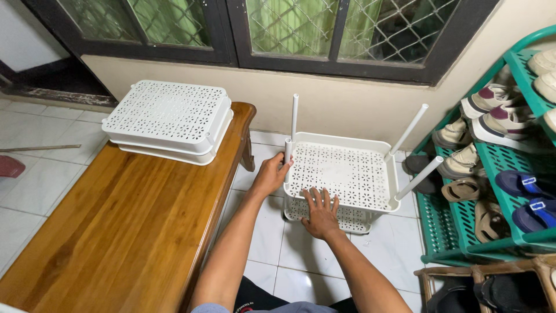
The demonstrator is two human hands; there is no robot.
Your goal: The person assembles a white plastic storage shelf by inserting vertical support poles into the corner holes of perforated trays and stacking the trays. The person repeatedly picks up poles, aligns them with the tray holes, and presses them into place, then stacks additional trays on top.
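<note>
On the tiled floor (301,255) below the window, a white perforated rack tray (341,174) stands between the wooden table (127,214) and a green shoe rack (492,191), with white tubes rising from its corners. Left hand (269,175) has its fingers clamped on the short near-left tube (288,152), while right hand (320,213) lies flat, fingers spread, on the tray's front edge. Two more white trays (171,119) sit stacked on the table.
</note>
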